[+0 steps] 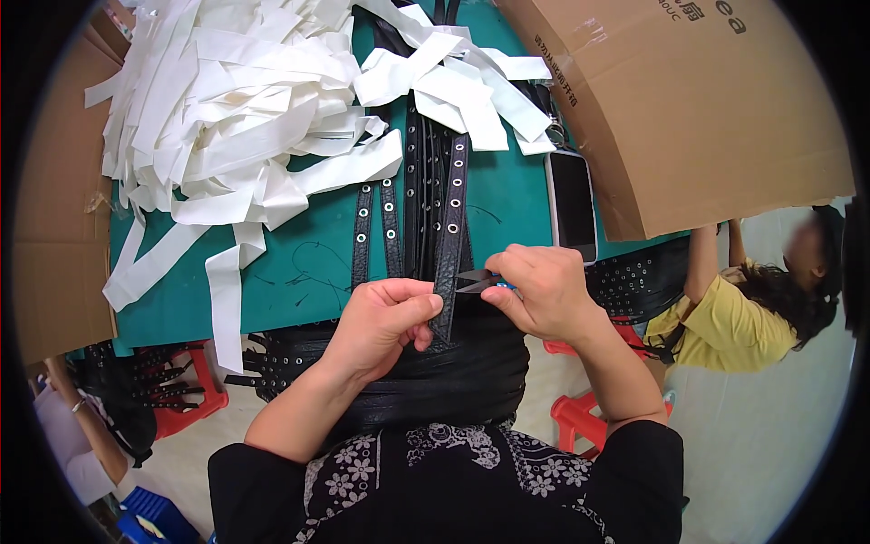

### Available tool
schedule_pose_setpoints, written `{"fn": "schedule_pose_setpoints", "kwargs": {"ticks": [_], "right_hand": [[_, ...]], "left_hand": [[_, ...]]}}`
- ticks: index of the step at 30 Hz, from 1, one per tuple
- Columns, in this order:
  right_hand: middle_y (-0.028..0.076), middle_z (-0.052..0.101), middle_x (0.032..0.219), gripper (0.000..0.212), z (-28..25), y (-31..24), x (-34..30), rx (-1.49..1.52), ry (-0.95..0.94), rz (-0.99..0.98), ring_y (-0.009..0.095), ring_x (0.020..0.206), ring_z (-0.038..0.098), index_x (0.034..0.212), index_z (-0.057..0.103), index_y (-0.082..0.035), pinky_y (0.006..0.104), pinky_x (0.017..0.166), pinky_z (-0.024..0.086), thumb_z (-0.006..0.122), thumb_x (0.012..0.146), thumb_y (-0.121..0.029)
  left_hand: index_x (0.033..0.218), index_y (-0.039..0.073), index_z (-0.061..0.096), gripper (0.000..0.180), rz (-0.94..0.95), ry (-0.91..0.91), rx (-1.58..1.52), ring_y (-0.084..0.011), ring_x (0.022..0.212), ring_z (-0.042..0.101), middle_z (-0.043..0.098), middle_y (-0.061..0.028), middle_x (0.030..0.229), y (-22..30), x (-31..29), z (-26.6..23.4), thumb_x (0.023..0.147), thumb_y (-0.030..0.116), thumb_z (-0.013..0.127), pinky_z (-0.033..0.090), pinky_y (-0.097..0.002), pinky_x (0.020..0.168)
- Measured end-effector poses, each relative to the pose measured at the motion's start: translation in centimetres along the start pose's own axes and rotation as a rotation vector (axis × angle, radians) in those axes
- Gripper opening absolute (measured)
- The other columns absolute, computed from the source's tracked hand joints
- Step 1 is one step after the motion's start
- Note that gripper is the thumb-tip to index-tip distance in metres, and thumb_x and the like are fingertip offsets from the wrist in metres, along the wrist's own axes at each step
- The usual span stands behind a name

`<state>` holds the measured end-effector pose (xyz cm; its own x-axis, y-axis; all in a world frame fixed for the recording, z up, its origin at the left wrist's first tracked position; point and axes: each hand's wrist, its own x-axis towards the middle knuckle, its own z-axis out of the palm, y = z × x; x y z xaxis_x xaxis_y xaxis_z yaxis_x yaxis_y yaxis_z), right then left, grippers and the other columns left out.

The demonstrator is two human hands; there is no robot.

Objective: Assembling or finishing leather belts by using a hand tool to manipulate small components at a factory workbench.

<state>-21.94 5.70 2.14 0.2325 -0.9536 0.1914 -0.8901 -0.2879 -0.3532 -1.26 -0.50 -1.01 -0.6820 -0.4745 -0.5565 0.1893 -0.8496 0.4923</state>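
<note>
Between finger and thumb, my left hand [385, 326] pinches the lower part of a black leather-like strap [450, 236] set with a row of metal eyelets. My right hand [548, 295] is closed round small thread snips [473, 281] with dark blades and a bit of blue at the grip. Their blade tips point left and lie at the strap's right edge, beside my left fingertips. More black eyelet straps [362, 236] run up the green table top behind my hands. Black material [399, 372] is bunched across my lap below.
White paper-like strips [245, 100] lie heaped at the far left and middle. A phone [573, 204] rests before a big cardboard box [689, 118]; another box [59, 199] stands left. Dark thread ends [308, 272] dot the table. Co-workers sit at both sides, near red stools [580, 417].
</note>
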Motion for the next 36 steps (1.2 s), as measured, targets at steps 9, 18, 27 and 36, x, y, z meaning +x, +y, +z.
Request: {"fn": "schedule_pose_setpoints", "kwargs": {"ticks": [9, 18, 27, 36], "right_hand": [[0.003, 0.045, 0.057, 0.026, -0.13, -0.82, 0.19, -0.124, 0.003, -0.021, 0.019, 0.048, 0.049, 0.075, 0.057, -0.009, 0.0301, 0.044, 0.037, 0.058, 0.079, -0.034], [0.002, 0.04, 0.054, 0.029, 0.09, -0.88, 0.2, -0.175, 0.087, -0.044, 0.017, 0.045, 0.045, 0.071, 0.056, -0.01, 0.0295, 0.041, 0.033, 0.059, 0.078, -0.037], [0.002, 0.038, 0.052, 0.027, -0.01, -0.68, 0.13, -0.198, 0.08, -0.054, 0.017, 0.044, 0.044, 0.067, 0.055, -0.01, 0.0295, 0.041, 0.032, 0.061, 0.076, -0.035], [0.002, 0.047, 0.057, 0.027, -0.06, -0.79, -0.28, -0.125, 0.106, 0.008, 0.019, 0.047, 0.049, 0.075, 0.057, -0.008, 0.0299, 0.043, 0.035, 0.061, 0.078, -0.035]], "left_hand": [[0.087, 0.0, 0.061, 0.008, 0.048, -0.025, 0.042, -0.0105, 0.048, 0.056, 0.061, -0.0053, 0.069, -0.37, 0.25, -0.1, 0.079, 0.002, 0.061, 0.046, -0.0231, 0.044], [0.087, 0.0, 0.061, 0.008, 0.02, -0.001, 0.009, -0.0106, 0.049, 0.057, 0.061, -0.0052, 0.069, -0.4, 0.35, -0.23, 0.079, 0.002, 0.06, 0.047, -0.0232, 0.044], [0.088, -0.002, 0.061, 0.011, 0.046, -0.007, 0.034, -0.0097, 0.051, 0.055, 0.06, -0.0048, 0.068, -0.5, 0.19, -0.08, 0.078, 0.004, 0.064, 0.045, -0.0211, 0.046], [0.091, 0.0, 0.062, 0.012, 0.103, -0.019, 0.104, -0.0106, 0.051, 0.057, 0.062, -0.0059, 0.072, -0.86, 0.35, -0.43, 0.079, 0.001, 0.062, 0.047, -0.0218, 0.046]]}}
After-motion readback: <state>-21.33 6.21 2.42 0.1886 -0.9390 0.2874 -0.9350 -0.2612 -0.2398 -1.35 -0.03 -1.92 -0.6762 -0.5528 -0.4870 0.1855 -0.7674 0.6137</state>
